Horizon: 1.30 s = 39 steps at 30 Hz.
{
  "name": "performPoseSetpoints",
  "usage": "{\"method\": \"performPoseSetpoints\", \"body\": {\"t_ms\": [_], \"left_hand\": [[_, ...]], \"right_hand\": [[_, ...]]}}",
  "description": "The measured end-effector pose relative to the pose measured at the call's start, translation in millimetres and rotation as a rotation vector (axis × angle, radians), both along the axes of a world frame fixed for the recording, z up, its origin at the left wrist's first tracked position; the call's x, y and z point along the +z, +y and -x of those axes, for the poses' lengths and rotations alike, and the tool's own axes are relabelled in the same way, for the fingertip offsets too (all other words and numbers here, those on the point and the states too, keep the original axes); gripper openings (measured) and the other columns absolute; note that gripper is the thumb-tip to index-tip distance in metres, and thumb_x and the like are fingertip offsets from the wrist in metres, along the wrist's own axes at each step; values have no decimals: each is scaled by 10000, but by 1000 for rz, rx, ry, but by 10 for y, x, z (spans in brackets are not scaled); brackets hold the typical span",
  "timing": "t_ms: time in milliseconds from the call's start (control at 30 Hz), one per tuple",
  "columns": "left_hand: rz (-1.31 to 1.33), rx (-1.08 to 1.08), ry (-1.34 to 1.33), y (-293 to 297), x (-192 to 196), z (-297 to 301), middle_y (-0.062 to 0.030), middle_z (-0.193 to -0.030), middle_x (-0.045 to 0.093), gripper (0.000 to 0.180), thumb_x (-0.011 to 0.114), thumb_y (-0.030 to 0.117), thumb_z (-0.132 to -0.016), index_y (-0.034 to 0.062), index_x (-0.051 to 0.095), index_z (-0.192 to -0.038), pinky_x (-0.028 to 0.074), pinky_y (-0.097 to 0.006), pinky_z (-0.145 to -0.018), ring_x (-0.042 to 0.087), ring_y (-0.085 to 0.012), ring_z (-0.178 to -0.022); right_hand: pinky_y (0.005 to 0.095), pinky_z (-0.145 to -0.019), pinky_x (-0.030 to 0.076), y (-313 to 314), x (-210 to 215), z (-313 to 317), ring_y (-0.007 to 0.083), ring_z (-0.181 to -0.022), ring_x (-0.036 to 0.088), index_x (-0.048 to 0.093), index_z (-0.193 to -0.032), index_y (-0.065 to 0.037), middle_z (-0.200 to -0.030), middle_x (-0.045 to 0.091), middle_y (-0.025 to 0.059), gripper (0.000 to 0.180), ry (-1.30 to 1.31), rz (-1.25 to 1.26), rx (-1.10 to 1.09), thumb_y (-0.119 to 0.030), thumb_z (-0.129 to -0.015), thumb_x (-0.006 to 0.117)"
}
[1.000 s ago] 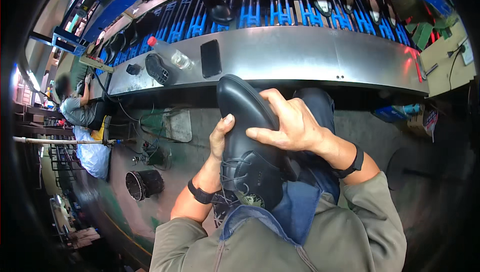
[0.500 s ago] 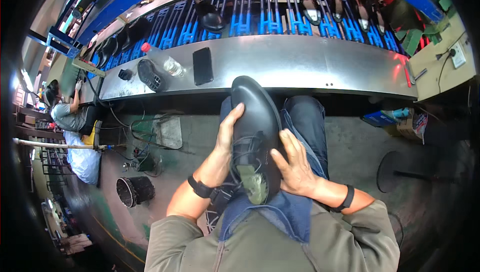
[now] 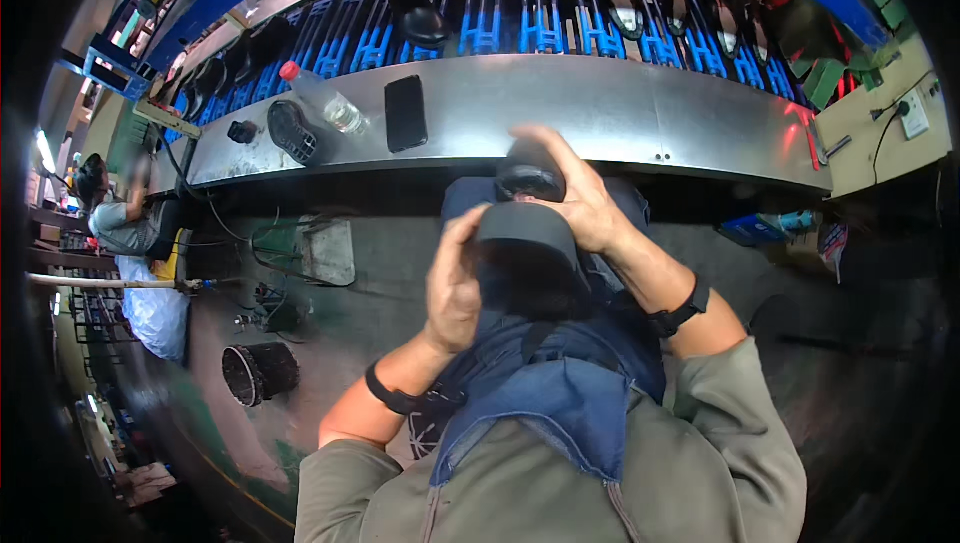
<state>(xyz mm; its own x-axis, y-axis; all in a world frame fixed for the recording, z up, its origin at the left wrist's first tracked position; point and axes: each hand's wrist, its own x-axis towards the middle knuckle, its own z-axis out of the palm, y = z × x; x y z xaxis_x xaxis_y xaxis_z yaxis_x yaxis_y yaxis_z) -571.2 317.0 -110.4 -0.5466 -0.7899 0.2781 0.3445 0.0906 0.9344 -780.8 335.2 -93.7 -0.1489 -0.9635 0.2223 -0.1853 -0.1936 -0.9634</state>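
Observation:
A black leather shoe [image 3: 530,243] is held over my lap, tilted steeply, with a broad rounded end turned toward me; motion blurs its details. Along its left side press the fingers of my left hand [image 3: 455,288]. My right hand [image 3: 590,205] grips it from the right at the far part, the index finger reaching over its top. The laces are hidden from this angle.
Ahead runs a metal ledge [image 3: 560,103] bearing a phone [image 3: 406,113], a plastic bottle [image 3: 335,103], a black sole-shaped piece [image 3: 292,133] and a small black object [image 3: 242,131]. Behind it, blue racks [image 3: 543,18] carry several shoes. A bucket [image 3: 260,373] and a seated person [image 3: 125,213] are leftward.
The shoe has tipped and swung round, so its laced top no longer faces up. My right hand has moved up and forward to its far part; my left stays at its side.

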Motion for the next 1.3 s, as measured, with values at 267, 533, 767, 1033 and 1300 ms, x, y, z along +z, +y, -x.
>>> {"method": "performPoseSetpoints", "body": {"t_ms": [267, 533, 767, 1033, 1300], "left_hand": [[526, 10, -208, -97, -366, 281, -149, -974, 596, 682, 876, 200, -767, -18, 503, -1294, 505, -375, -748, 601, -273, -851], [42, -58, -476, -576, -462, 695, -86, -1190, 441, 544, 815, 164, -852, -51, 554, -1278, 467, -296, -889, 533, -167, -1014], [16, -170, -510, -784, -425, 961, -99, -1171, 443, 515, 798, 95, -853, -31, 511, -1261, 472, -300, -867, 533, -154, -993], [327, -152, -669, -1078, -406, 1130, -201, -1273, 464, 536, 824, 236, -811, -18, 600, -1226, 492, -401, -911, 522, -302, -1124], [194, -269, -421, -914, -252, 1065, -195, -1296, 583, 452, 795, 235, -809, -29, 668, -1153, 466, -416, -1009, 584, -330, -1195]], "right_hand": [[393, -1115, 379, -3, -695, 467, 319, -1347, 470, 488, -1433, -67, -1398, 512, 184, 706, 353, -308, 48, -297, -838, 792], [333, -893, 496, 318, -363, 275, 226, -1010, 554, 565, -1336, -1, -1154, 503, 137, 523, 129, -224, -263, -104, -858, 753], [301, -848, 457, 187, -548, 505, 164, -931, 498, 532, -1271, 25, -1117, 462, 93, 468, -158, -300, -242, -32, -856, 740], [313, -864, 445, 93, -637, 708, 155, -929, 475, 551, -1242, -1, -1122, 450, 83, 469, -190, -298, -265, -49, -832, 773], [434, -1137, 334, -84, -575, 939, 300, -1380, 417, 505, -1407, -20, -1452, 434, 170, 514, -382, -345, 157, -324, -999, 581]]}}
